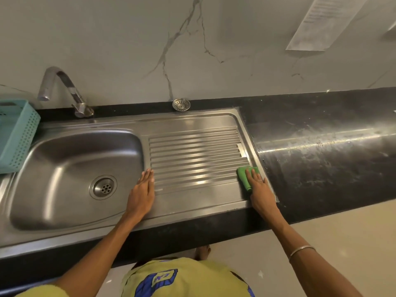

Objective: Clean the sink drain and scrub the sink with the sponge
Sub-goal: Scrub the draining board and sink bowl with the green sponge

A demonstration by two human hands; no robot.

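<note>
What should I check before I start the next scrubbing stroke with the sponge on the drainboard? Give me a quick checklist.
1. Sponge under the right hand: ok, straight fingers press it flat.
2. Sponge position: ok, at the near right corner of the ribbed drainboard.
3. Left hand bracing: ok, flat on the steel between basin and ribs.
4. Stroke path across the ribs: ok, nothing lies on them.
5. Strainer basket: ok, out of the drain, on the counter behind the sink.
6. Soap or water on the sponge: cannot tell.
</note>
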